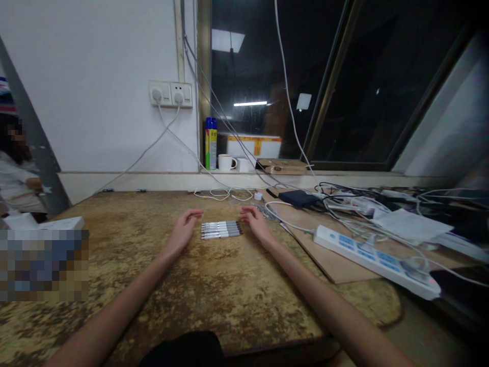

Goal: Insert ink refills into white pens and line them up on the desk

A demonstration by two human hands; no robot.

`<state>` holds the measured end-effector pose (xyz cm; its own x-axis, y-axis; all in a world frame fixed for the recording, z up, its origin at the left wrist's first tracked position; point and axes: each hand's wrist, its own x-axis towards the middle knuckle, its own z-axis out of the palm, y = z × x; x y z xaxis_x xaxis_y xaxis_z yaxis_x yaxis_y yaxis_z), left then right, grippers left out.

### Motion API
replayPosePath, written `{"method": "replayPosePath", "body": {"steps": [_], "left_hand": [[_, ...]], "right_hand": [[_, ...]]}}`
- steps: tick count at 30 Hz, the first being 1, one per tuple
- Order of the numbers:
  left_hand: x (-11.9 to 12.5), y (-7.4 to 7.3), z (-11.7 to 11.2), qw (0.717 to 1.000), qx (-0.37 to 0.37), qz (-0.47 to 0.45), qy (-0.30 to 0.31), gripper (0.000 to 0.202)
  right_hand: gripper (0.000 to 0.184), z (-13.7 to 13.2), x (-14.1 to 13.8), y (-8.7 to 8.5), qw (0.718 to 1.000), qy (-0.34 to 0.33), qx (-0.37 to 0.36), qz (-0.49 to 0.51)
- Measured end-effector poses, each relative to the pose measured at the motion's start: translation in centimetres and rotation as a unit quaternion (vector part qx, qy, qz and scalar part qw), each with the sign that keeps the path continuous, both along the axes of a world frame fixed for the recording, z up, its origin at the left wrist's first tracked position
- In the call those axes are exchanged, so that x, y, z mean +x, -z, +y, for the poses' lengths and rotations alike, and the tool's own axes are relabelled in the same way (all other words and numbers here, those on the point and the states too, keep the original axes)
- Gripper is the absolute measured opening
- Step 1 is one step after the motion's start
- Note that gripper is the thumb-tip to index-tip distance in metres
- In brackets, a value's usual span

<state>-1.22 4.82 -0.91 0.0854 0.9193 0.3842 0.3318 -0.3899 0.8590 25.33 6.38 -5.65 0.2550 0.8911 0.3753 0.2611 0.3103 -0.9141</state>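
Several pens (221,230) with clear-white and grey barrels lie side by side in a neat row on the worn wooden table (229,285). At the row's left end is my left hand (185,225), fingers apart and curved slightly, holding nothing. My right hand (256,223) rests just beyond the other end, its fingers also apart with nothing in them. Both hands appear close to the pens, and neither grips one.
A white power strip (376,262) lies on a brown board (344,267) at right, among tangled cables and a black box (300,198). On the sill stand a spray can (211,144) and a white mug (226,162). A person (19,178) is at far left.
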Motion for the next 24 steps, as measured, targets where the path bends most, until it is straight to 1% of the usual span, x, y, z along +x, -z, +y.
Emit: {"method": "replayPosePath", "body": {"steps": [2, 4, 7, 11, 15, 19, 24], "left_hand": [[-1.0, -0.3, -0.4, 0.999, 0.021, 0.039, 0.019, 0.029], [-1.7, -0.3, -0.7, 0.996, 0.041, 0.082, 0.024, 0.027], [-2.4, 0.2, -0.8, 0.988, 0.056, 0.142, 0.025, 0.025], [-2.7, 0.7, -0.7, 0.977, 0.054, 0.199, 0.045, 0.025], [-2.9, 0.6, -0.9, 0.972, 0.052, 0.226, 0.051, 0.026], [-3.1, 0.4, -1.1, 0.967, 0.050, 0.243, 0.051, 0.028], [-3.1, 0.9, -1.0, 0.961, 0.044, 0.267, 0.064, 0.027]], "right_hand": [[0.026, -0.8, 0.9, -0.2, 0.999, -0.007, 0.005, -0.047], [0.024, -1.6, 1.5, -0.2, 0.995, -0.005, 0.014, -0.095], [0.024, -2.7, 2.0, -0.4, 0.987, -0.007, 0.028, -0.158], [0.024, -3.8, 2.2, -0.8, 0.972, -0.039, 0.043, -0.229], [0.025, -4.3, 2.6, -1.0, 0.960, -0.060, 0.047, -0.269], [0.026, -4.1, 3.0, -0.6, 0.954, -0.063, 0.039, -0.292], [0.027, -4.0, 3.1, -0.3, 0.949, -0.070, 0.037, -0.307]]}}
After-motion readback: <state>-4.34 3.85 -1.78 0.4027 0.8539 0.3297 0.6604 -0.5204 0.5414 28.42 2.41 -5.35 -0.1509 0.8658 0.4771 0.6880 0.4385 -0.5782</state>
